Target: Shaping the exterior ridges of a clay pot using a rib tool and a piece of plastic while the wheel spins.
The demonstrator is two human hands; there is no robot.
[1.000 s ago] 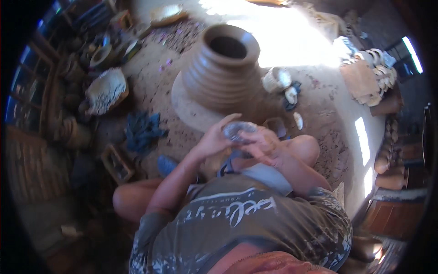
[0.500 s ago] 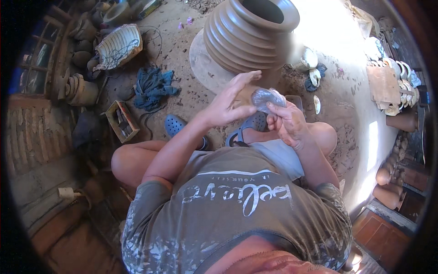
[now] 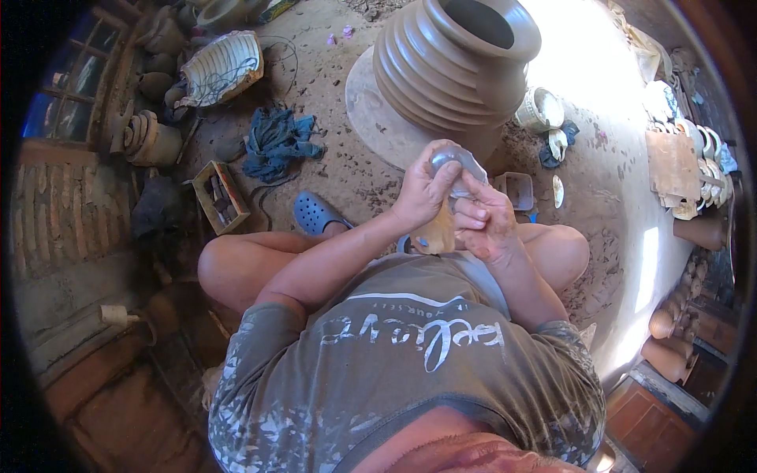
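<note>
Both my hands are closed on one shiny grey rounded piece (image 3: pixel 448 157) with a pale, crumpled-looking edge; I cannot tell its kind. My left hand (image 3: pixel 422 195) curls round its left side, thumb laid across the front. From the right, my right hand (image 3: pixel 493 225) pinches the pale edge, its lower fingers bent in. A tan, see-through shape (image 3: pixel 438 232) hangs just below the hands, partly hidden by them. Beyond them stands a large ribbed clay pot (image 3: pixel 449 71), wide-mouthed and wet-looking, on a round flat base (image 3: pixel 367 102).
Blue cloth (image 3: pixel 276 143) and a small box of tools (image 3: pixel 221 197) lie left. Right of my hands are a clear plastic tub (image 3: pixel 518 189) and a white bucket (image 3: pixel 540 109). Clay crumbs dot the floor; stacked pots (image 3: pixel 670 323) line the right wall.
My left hand was spread open beside the grey piece and has closed onto it. The piece has shifted and turned in my right hand. The tan shape now shows below the hands.
</note>
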